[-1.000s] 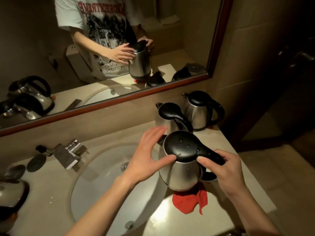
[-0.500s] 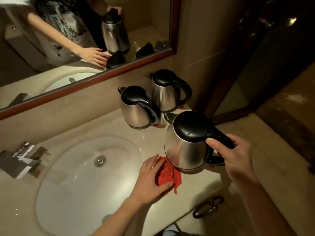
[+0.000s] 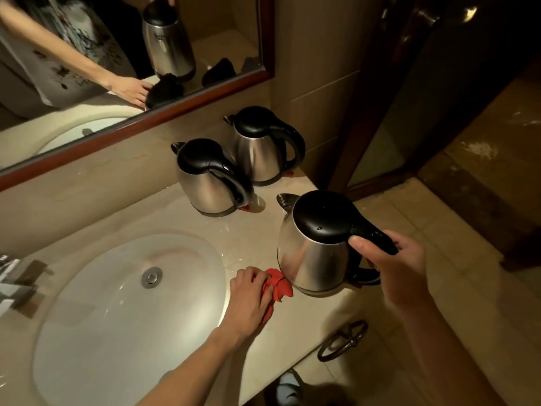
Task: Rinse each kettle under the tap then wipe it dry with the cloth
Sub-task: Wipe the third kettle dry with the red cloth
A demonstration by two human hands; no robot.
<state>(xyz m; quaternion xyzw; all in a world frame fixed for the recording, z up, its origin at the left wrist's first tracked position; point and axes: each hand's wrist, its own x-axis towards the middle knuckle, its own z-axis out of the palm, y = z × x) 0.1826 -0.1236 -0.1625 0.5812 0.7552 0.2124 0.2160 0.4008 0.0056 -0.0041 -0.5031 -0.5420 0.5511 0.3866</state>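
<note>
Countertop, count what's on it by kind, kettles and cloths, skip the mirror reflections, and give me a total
Kettles: 3, one held by the handle in the right hand at, two standing near the wall at and.
Cloths: 1, red, gripped by the left hand beside the held kettle.
Total: 4

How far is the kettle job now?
Two kettles stand by the wall, apparently finished. The right hand holds the third kettle, droplets on its lid; the left hand grips the red cloth. Left: wiping this one dry.
</note>
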